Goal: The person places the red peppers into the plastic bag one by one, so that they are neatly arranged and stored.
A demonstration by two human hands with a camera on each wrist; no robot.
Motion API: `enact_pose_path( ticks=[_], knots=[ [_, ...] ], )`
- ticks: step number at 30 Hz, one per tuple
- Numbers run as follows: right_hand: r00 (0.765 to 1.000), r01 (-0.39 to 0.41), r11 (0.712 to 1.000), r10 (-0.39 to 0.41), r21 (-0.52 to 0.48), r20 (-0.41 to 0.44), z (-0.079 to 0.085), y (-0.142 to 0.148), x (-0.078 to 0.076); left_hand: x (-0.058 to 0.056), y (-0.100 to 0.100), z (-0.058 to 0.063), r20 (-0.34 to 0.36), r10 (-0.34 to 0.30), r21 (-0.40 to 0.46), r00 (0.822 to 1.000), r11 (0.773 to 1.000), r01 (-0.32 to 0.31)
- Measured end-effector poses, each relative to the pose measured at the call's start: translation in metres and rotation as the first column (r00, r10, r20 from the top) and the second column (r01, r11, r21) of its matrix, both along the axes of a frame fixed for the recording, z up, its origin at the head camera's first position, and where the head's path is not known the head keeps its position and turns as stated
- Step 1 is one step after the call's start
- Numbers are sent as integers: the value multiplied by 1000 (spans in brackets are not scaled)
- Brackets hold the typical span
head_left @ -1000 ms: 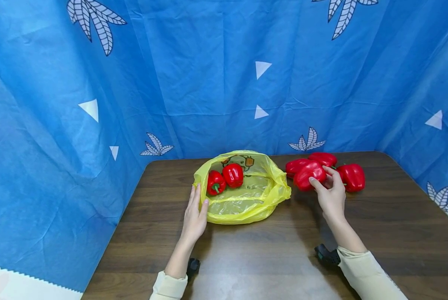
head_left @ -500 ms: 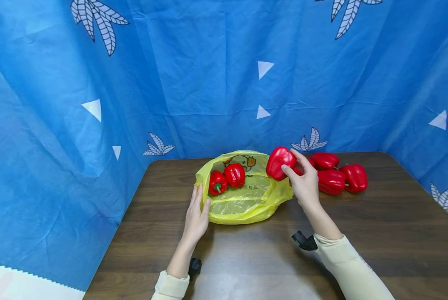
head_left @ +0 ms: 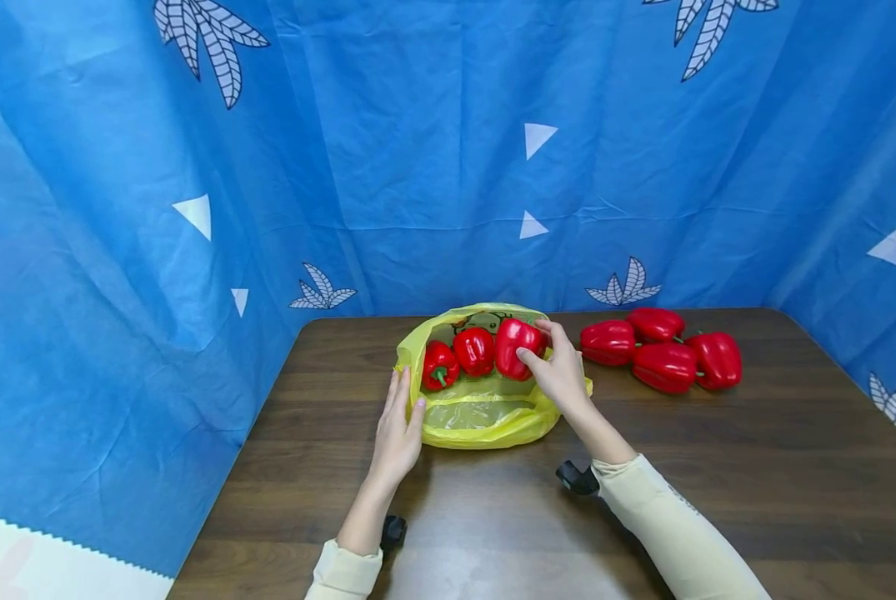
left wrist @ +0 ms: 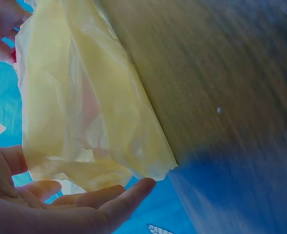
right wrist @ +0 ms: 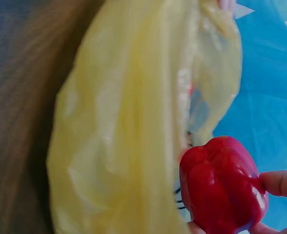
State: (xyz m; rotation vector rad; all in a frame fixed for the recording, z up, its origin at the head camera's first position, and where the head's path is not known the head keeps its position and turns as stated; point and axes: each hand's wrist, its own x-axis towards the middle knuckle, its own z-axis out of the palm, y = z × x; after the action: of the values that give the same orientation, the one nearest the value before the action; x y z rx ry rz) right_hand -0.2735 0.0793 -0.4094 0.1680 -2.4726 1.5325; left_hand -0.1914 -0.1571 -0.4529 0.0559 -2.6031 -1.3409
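A yellow plastic bag (head_left: 485,437) stands on the table with its mouth spread wide. Two red bell peppers (head_left: 473,351) lie inside at its left. My right hand (head_left: 563,371) pinches a third red bell pepper (head_left: 519,348) between thumb and fingers, over the right side of the bag's mouth; the right wrist view shows this held pepper (right wrist: 222,187) beside the bag's rim. My left hand (head_left: 398,433) rests along the bag's left side, its fingers fairly straight; in the left wrist view the thumb and fingers touch the yellow film (left wrist: 80,117).
Several more red bell peppers (head_left: 665,367) lie in a cluster on the wooden table (head_left: 718,467), right of the bag. A blue patterned cloth (head_left: 417,167) hangs behind the table and along its sides.
My right hand has lifted a bell pepper from the cluster on the right and carried it left to the bag's mouth. The left hand has stayed at the bag's left side.
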Motion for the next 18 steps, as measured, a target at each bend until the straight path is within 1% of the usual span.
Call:
enact_pose_path(
  ticks=[4,10,18],
  knots=[
    [999,13,999,-16,51,46,-7,-6,-6,0,0,1,-2,3,3,1000,1000,-3],
    [996,50,992,-58,114,68,-11,-14,-16,1,1,1,-24,9,3,1000,1000,-9],
    [991,79,989,-92,128,100,-22,-19,-30,0,1,1,-10,2,-2,1000,1000,-2]
  ],
)
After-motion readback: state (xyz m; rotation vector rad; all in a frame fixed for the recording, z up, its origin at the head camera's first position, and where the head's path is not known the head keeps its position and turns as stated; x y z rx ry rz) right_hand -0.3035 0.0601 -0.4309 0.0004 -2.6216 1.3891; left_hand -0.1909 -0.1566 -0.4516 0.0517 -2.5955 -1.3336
